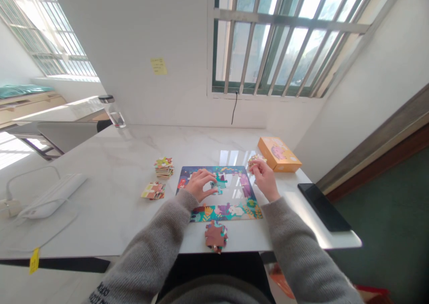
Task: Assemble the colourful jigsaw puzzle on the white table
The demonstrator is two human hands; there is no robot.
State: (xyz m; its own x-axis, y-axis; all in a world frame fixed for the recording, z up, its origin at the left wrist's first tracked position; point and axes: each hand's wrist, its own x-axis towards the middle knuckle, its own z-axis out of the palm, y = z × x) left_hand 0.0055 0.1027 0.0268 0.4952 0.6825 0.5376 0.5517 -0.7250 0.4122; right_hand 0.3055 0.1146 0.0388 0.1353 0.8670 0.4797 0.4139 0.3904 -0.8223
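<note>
A partly assembled jigsaw puzzle (229,211) lies on the white table, its colourful border joined around a gap showing bare tabletop. My left hand (201,184) is over the puzzle's left half, thumb and forefinger spread beside a teal puzzle section (219,184) inside the border. Past the puzzle's right edge, my right hand (263,177) has its fingers pinched together close to a stack of puzzle pieces (257,158). Whatever is between those fingertips is too small to make out. Another pile of puzzle pieces (216,237), brown on top, sits at the table's front edge.
Two more piles of puzzle pieces, a taller stack (164,167) and a lower one (153,190), lie left of the puzzle. An orange box (279,154) and a black phone-like slab (323,207) are on the right. A bottle (113,111) and white power strip (53,196) stand left.
</note>
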